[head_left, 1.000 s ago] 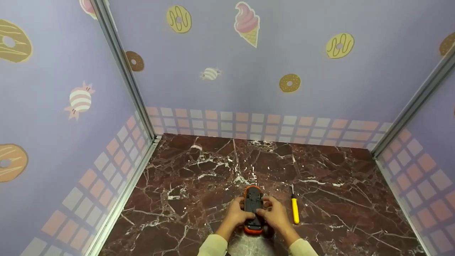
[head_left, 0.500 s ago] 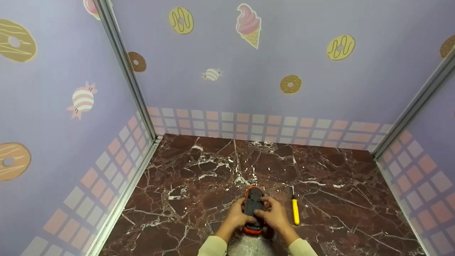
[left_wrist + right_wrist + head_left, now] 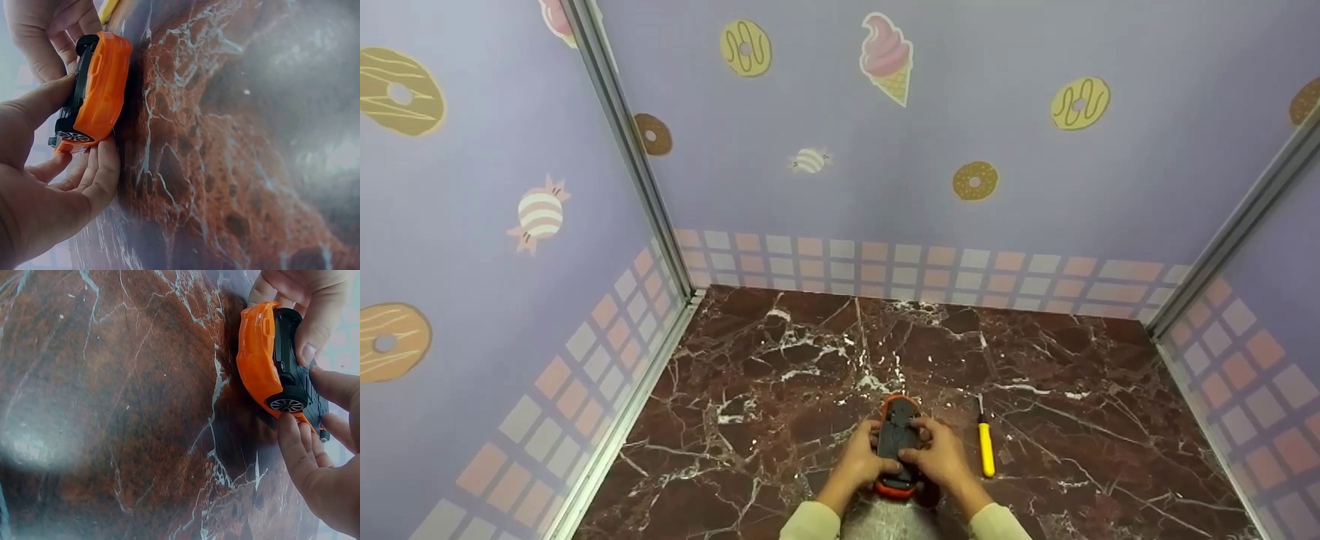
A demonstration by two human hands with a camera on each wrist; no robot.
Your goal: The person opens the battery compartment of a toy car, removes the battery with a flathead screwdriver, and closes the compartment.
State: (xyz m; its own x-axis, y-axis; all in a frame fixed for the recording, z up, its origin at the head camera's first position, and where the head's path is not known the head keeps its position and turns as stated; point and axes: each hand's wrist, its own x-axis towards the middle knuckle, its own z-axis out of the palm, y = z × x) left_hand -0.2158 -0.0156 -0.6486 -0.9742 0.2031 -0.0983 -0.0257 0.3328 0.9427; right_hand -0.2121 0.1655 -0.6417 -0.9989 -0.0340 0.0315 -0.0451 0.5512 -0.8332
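Note:
An orange toy car (image 3: pixel 897 435) is upside down just above or on the marble-patterned surface, its black underside facing up in the head view. My left hand (image 3: pixel 858 459) grips its left side, with the thumb pressed on the underside. From the other side my right hand (image 3: pixel 945 454) holds it, thumb and fingers at the underside and edge. In the left wrist view, left fingers (image 3: pixel 101 169) lie against the orange body near a wheel (image 3: pixel 75 136). The right wrist view shows fingertips beside another black wheel (image 3: pixel 288 404) with silver spokes. Whether the car touches the surface I cannot tell.
To the right of my right hand lies a yellow-handled screwdriver (image 3: pixel 985 448), its metal shaft pointing away. Small white flecks are scattered on the dark red surface (image 3: pixel 780 420). Patterned lilac walls (image 3: pixel 885 187) with metal corner rails (image 3: pixel 622 142) stand at the back and sides.
The head view has shifted slightly, so everything sits a little lower and to the right. Both hands keep hold of the toy car, with only slight finger movement.

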